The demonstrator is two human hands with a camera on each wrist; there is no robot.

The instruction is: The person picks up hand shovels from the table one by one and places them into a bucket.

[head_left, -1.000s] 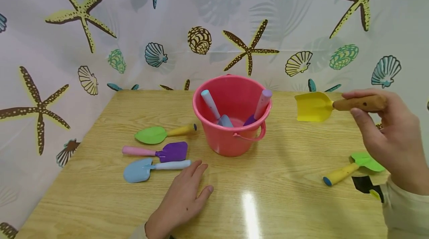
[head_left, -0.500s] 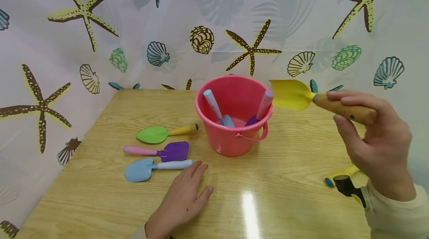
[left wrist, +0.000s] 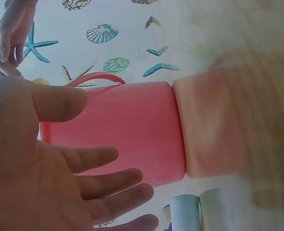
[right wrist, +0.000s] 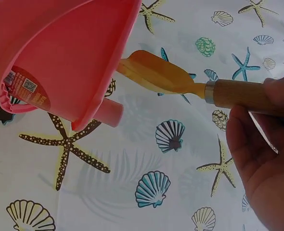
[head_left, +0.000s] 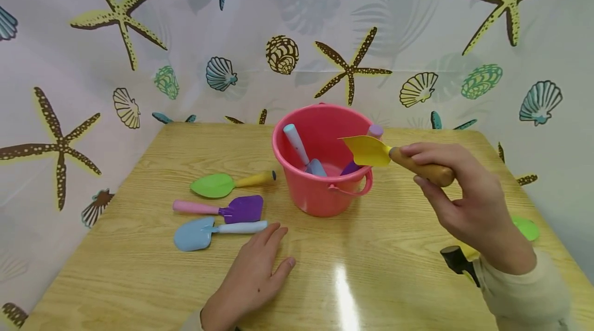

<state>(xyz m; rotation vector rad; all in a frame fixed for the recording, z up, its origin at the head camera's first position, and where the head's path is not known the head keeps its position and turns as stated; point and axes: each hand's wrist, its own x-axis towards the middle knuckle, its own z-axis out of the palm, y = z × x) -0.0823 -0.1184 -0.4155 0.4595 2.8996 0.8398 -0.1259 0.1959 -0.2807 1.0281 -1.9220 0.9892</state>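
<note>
Trowel [head_left: 376, 152], yellow, clamped by wooden handle in right grip [head_left: 471, 204]; blade pointing leftward at right rim of bucket [head_left: 320, 199], contact unclear, wide mouth beyond; left grip [head_left: 255, 271] relaxed, spread, near blue trowel [head_left: 192, 235] on tabletop [head_left: 394, 282].

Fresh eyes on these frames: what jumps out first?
Probably the big pink bucket, standing toward the back of the table. Next, the yellow shovel, its blade by the bucket's right rim, its wooden handle in the grip of the right hand. Then the starfish-and-shell backdrop behind everything.
</note>
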